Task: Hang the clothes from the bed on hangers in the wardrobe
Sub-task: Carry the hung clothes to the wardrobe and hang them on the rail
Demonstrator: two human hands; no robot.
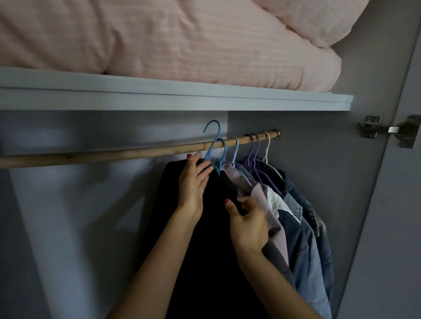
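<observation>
— Lifting the black hanging garment (201, 248) toward the round wooden wardrobe rail (103, 154), aren't we?

— Yes, we judge this the hooking step. Our left hand (193, 183) pinches the neck of the blue wire hanger (212, 144), fingers curled round it; the hook pokes above the rail, just above that grip, apparently not seated yet.

— And our right hand (247, 222)?

— Below and right of the first grip, it pinches the dark fabric's edge, keeping it off the pale lilac shirt (268, 200) just beside.

— Next?

— We'd say drop the hook over the rail, left of the second blue hanger (225, 149), then let go with both hands. Whether more clothes wait on the bed, we cannot tell.
</observation>
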